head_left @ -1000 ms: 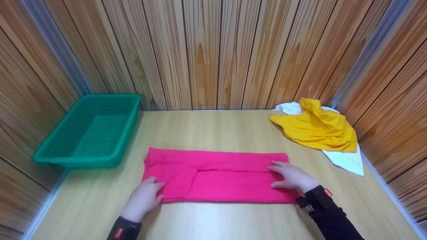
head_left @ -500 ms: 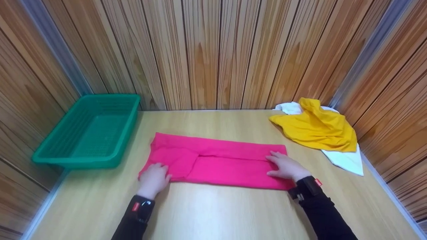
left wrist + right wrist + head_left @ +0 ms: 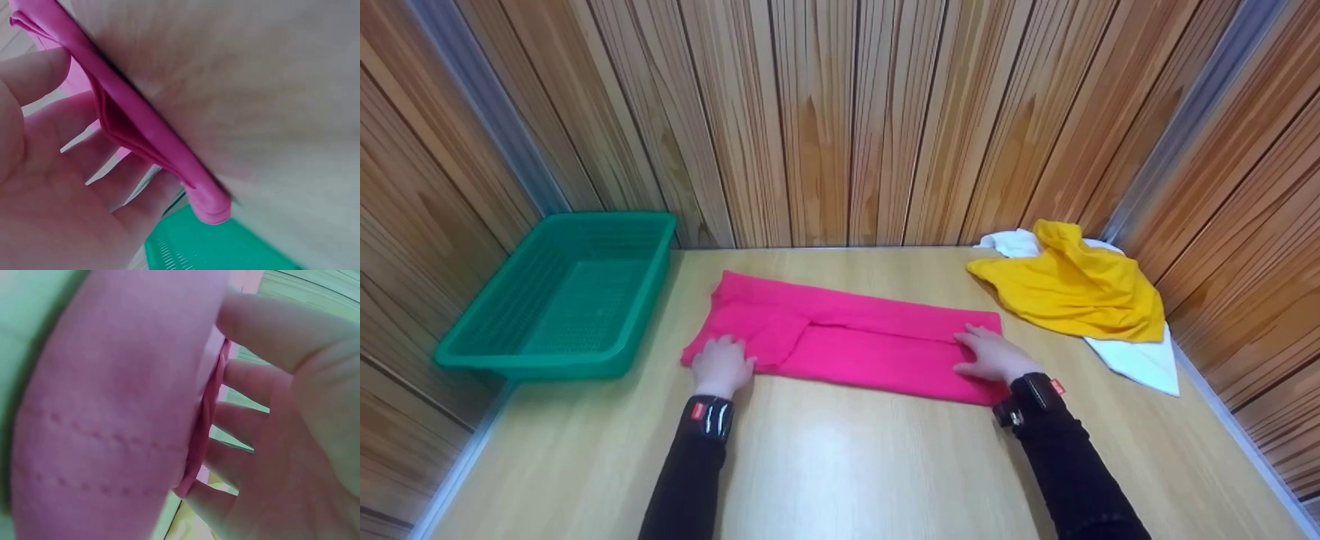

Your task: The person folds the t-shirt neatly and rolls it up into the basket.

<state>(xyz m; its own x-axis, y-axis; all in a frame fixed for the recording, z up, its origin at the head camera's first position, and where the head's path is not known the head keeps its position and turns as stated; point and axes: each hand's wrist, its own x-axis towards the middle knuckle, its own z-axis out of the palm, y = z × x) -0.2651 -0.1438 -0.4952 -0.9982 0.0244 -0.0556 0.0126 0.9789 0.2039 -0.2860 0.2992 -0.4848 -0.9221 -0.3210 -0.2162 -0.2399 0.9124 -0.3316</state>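
Observation:
A pink garment (image 3: 870, 345), folded into a long flat strip, lies slightly aslant across the table, its left end farther away. My left hand (image 3: 723, 366) rests on its near left corner with fingers spread. At the right end, my right hand (image 3: 997, 356) lies on the cloth, fingers extended toward the left. The left wrist view shows layered folds of the garment (image 3: 135, 112) under the thumb and fingertips. Two rows of stitching run along the pink cloth (image 3: 112, 382) in the right wrist view, with the fingers touching its far side.
A green plastic basket (image 3: 615, 352) stands at the back left. In the back right corner, a crumpled yellow cloth (image 3: 1080, 292) lies over white cloth (image 3: 1140, 364). Wood-patterned walls (image 3: 825, 120) close off the back and both sides of the table (image 3: 840, 472).
Both hands have slid the pink garment away from me across the table. Its left end has travelled farther, so the strip now slants. The basket and other cloths have stayed put.

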